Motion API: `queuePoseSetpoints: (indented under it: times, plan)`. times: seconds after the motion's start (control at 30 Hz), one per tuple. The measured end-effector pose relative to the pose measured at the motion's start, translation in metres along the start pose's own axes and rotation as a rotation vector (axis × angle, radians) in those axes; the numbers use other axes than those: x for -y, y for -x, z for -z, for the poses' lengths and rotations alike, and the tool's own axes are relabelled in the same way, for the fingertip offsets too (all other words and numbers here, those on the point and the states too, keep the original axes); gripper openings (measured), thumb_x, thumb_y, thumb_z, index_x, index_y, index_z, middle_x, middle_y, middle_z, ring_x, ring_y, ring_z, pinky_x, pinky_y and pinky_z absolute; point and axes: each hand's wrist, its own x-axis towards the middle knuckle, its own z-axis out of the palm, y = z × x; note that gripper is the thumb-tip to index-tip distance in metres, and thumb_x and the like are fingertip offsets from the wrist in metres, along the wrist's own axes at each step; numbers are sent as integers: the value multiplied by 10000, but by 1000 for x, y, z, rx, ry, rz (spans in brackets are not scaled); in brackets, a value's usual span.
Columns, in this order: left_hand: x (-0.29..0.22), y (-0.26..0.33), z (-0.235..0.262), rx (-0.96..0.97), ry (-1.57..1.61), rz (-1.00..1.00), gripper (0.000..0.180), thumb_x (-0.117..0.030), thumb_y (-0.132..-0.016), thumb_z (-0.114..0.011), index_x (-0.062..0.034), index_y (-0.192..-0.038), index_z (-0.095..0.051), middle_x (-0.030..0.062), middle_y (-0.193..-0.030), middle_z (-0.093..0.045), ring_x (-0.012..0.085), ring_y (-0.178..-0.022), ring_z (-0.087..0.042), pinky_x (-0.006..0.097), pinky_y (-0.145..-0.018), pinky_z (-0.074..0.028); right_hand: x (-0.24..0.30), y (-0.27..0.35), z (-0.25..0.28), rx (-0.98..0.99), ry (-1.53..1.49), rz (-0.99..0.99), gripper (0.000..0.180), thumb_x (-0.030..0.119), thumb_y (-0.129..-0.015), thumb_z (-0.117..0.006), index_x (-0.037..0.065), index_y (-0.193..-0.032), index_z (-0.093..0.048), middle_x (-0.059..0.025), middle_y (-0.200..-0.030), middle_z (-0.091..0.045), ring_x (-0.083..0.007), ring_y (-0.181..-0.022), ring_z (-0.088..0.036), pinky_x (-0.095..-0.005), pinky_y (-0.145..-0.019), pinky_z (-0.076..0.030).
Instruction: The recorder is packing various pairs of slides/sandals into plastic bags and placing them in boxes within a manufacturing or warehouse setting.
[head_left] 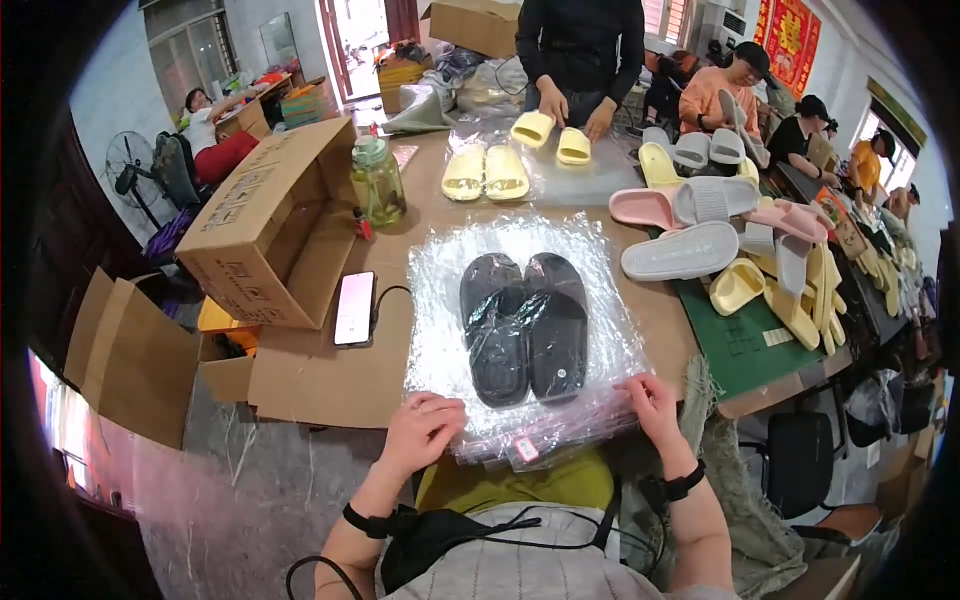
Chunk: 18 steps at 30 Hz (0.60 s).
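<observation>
A pair of black slide slippers [558, 330] lies side by side at the middle of the table, under shiny clear film. The clear plastic bag [625, 290] around them spreads flat, its near edge wrinkled and carrying a small white-and-red label [525, 449]. At the bag's near left corner, my left hand [425, 432] is closed with the fingertips on the film. My right hand [652, 408] pinches the near right corner between thumb and fingers. Whether other bags lie beneath this one, I cannot tell.
Left of the bag are a phone [355, 308], a green bottle [377, 180] and a tipped cardboard box [255, 240]. Loose slippers [680, 252] pile up on the right. Across the table a person handles yellow slippers [532, 129]; a bagged yellow pair [485, 173] lies nearby.
</observation>
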Motion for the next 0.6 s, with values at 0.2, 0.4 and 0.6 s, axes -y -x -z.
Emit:
queuePoseSetpoints:
  times: [0.2, 0.4, 0.6]
  plan:
    - [5, -16, -20, -230, 121, 205, 164, -136, -867, -687, -47, -732, -717, 105, -732, -692, 291, -778, -615, 397, -746, -467, 24, -28, -21, -199, -114, -63, 165, 139, -944, -668, -4, -879, -720, -36, -691, -665, -110, -619, -610, -273, -593, -463]
    - [-7, -31, -33, -262, -98, 334, 78, -131, -818, -710, -53, -818, -708, 89, -796, -679, 314, -833, -613, 423, -758, -481, 11, -41, -35, -251, 381, -20, 214, 253, -868, -737, 42, -850, -709, -71, -611, -619, -206, -546, -609, -345, -552, -472]
    - [-33, -32, -26, -131, -354, -330, 521, -106, -839, -696, -101, -1349, -591, 117, -1460, -539, 383, -1344, -471, 478, -1095, -399, 20, -39, -41, -325, 464, 29, 200, 268, -852, -725, 79, -792, -701, -85, -603, -606, -279, -556, -620, -405, -551, -479]
